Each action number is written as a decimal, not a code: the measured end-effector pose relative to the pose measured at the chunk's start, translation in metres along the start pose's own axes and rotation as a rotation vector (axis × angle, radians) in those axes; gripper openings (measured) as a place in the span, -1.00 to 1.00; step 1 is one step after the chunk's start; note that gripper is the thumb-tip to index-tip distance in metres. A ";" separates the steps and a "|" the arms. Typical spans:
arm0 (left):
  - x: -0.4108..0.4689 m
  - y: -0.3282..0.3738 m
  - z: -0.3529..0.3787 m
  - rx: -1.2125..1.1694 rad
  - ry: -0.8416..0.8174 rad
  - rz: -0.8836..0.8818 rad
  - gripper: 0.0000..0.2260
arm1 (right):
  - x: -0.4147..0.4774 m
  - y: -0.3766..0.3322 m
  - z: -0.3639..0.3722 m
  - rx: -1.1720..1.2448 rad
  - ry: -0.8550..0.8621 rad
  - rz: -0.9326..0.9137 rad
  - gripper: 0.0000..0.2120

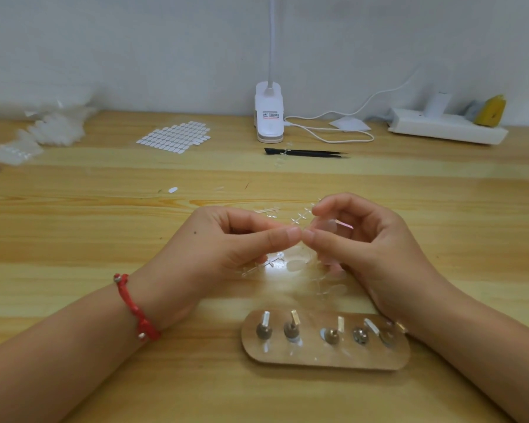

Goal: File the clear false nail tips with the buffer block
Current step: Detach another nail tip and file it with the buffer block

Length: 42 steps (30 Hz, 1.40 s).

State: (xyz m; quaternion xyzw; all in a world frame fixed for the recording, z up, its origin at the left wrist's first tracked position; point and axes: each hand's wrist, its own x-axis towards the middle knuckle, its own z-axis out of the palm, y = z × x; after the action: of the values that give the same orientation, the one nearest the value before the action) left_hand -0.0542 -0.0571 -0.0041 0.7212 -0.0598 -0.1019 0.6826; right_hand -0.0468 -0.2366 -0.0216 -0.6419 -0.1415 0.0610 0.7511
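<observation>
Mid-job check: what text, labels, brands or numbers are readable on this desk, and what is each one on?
Label on the white clip lamp base: dark and red print, too blurred to read.
Yellow item at far right: a dark mark, too small to read.
Power strip, wooden stand, clear nail tips: no print visible.
Nothing here can be quoted.

Obscured and cropped items
Lamp neck (271,41) exits the top edge; right hand (370,251) covers the holder board (318,360) end; base label (270,115) unreadable.
</observation>
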 end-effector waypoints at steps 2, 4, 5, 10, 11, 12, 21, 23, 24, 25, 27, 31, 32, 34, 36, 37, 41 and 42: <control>0.000 -0.001 -0.001 0.003 0.001 0.008 -0.83 | 0.001 0.000 0.000 0.011 -0.002 0.006 -0.79; 0.002 -0.004 -0.002 -0.017 0.015 0.000 -0.81 | 0.002 -0.001 -0.002 0.090 0.015 0.032 -0.76; 0.003 -0.005 -0.003 -0.024 0.022 -0.006 -0.78 | 0.003 -0.001 -0.003 0.131 0.023 0.049 -0.75; 0.004 -0.007 -0.004 -0.028 0.007 0.003 -0.69 | 0.003 -0.003 -0.004 0.196 -0.027 0.101 -0.75; 0.004 -0.006 -0.004 -0.030 0.001 0.010 -0.69 | 0.003 -0.004 -0.004 0.188 -0.033 0.104 -0.73; 0.004 -0.007 -0.004 -0.031 -0.002 0.011 -0.69 | 0.003 -0.004 -0.004 0.185 -0.029 0.105 -0.73; 0.011 -0.011 -0.014 -0.219 0.010 0.001 -0.85 | 0.003 -0.001 -0.006 0.085 0.060 0.077 -0.75; 0.014 -0.011 -0.016 -0.289 0.040 -0.031 -0.85 | 0.000 -0.001 -0.001 -0.070 0.037 0.027 -0.80; 0.015 -0.011 -0.017 -0.317 0.037 -0.041 -0.85 | -0.002 -0.002 0.002 -0.169 0.037 -0.006 -0.76; 0.015 -0.012 -0.018 -0.335 0.027 -0.043 -0.85 | -0.004 -0.003 0.004 -0.296 0.042 -0.051 -0.71; 0.014 -0.012 -0.018 -0.343 0.019 -0.037 -0.84 | -0.005 -0.012 0.003 -0.627 0.060 -0.177 -0.62; 0.013 -0.010 -0.017 -0.362 0.040 -0.051 -0.83 | 0.006 -0.052 -0.028 -0.865 0.181 -0.318 -0.85; 0.013 -0.010 -0.017 -0.368 0.037 -0.052 -0.82 | 0.009 -0.060 -0.038 -0.838 0.192 -0.278 -0.91; 0.012 -0.010 -0.017 -0.375 0.021 -0.047 -0.81 | 0.009 -0.063 -0.052 -0.911 0.108 -0.145 -0.88; 0.011 -0.010 -0.017 -0.367 0.015 -0.038 -0.77 | 0.001 -0.050 -0.054 -1.059 -0.005 0.004 -0.75; 0.011 -0.009 -0.016 -0.362 0.016 -0.035 -0.76 | -0.003 -0.042 -0.051 -1.113 -0.040 0.021 -0.75; 0.010 -0.009 -0.015 -0.337 0.024 -0.021 -0.76 | 0.000 -0.037 -0.045 -0.956 0.110 -0.106 -0.71; 0.009 -0.010 -0.014 -0.316 0.019 -0.007 -0.77 | 0.002 -0.040 -0.043 -0.763 0.141 -0.074 -0.62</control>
State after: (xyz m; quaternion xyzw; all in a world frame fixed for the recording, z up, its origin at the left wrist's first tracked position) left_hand -0.0426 -0.0452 -0.0136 0.6058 -0.0340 -0.1060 0.7878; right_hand -0.0363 -0.2832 0.0125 -0.8723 -0.1251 -0.0672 0.4678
